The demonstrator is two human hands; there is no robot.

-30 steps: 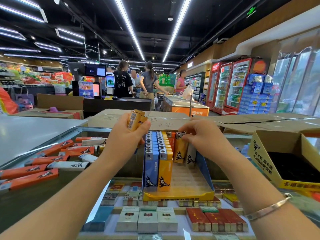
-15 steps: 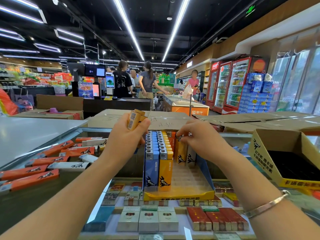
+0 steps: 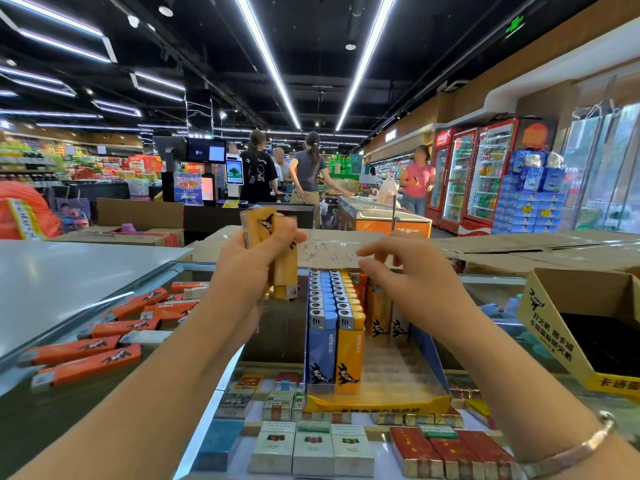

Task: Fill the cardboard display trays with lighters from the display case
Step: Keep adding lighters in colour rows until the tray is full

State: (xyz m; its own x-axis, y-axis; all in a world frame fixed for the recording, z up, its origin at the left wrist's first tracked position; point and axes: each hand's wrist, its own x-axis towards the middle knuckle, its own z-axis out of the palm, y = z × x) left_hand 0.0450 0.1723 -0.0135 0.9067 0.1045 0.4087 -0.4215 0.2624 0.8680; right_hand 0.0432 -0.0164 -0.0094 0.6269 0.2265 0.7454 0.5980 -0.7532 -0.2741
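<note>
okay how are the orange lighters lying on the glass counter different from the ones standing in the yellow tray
The orange lighters on the counter lie flat and scattered; the lighters in the yellow display tray stand upright in tight rows. The counter ones are orange; the tray rows run blue and yellow. Both carry a black animal logo.

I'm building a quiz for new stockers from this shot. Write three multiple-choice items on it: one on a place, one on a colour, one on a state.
1. Where do the loose orange lighters lie?
A. left of the tray
B. inside the tray
C. in the open box

2. What colour is the tray's front lighter beside the blue lighter?
A. green
B. yellow
C. white

3. What is the left hand doing?
A. resting flat
B. hanging idle
C. gripping yellow lighters

Key: 1 A, they lie on the counter left of the display tray. 2 B, its body is yellow. 3 C, its fingers curl round them, while the right hand holds nothing.
</note>
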